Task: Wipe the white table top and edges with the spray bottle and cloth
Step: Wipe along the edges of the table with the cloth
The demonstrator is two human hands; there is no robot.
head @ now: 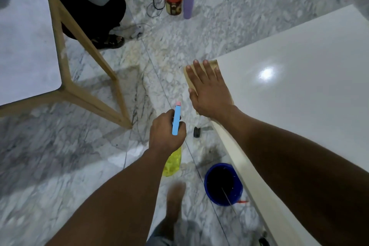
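The white table fills the right side, its near-left corner pointing toward the middle of the view. A tan cloth lies over that corner, and my right hand presses flat on it with fingers spread. Left of the table, over the floor, my left hand is closed around the neck of a spray bottle with a yellow body and a blue head with a pink nozzle tip. The bottle hangs clear of the table.
A blue bucket stands on the marble floor beside the table's edge. A second white table with wooden legs is at the left, a seated person behind it. A red jar, a purple bottle and cables lie farther off.
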